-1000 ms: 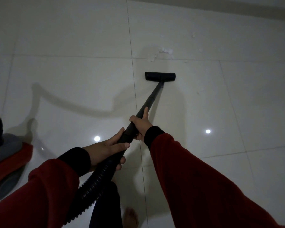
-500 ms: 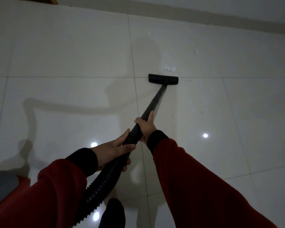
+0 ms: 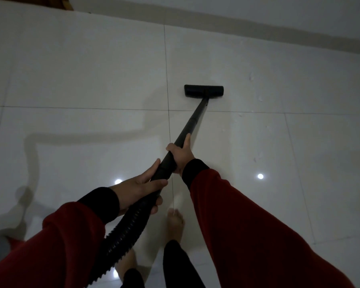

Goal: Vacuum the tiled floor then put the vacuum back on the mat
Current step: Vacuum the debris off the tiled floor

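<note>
A: Vacuum wand (image 3: 192, 121), long and black, runs from our hands out to the flat head (image 3: 204, 90), which sits on the pale tiled floor (image 3: 92, 69) just past a grout line.

B: We keep it stretched far ahead, probably so the head reaches the small white crumbs (image 3: 260, 98) lying just right of it.

A: Our right hand (image 3: 180, 154) grips higher up the wand, fingers curled tight around it, thumb laid along the tube, likely to steer.

B: Our left hand (image 3: 139, 188) wraps the joint where the ribbed hose (image 3: 125, 227) begins, fingers closed under it, thumb on top, seemingly to push and take the weight.

A: No mat is in sight, so we judge the vacuuming unfinished.
</note>
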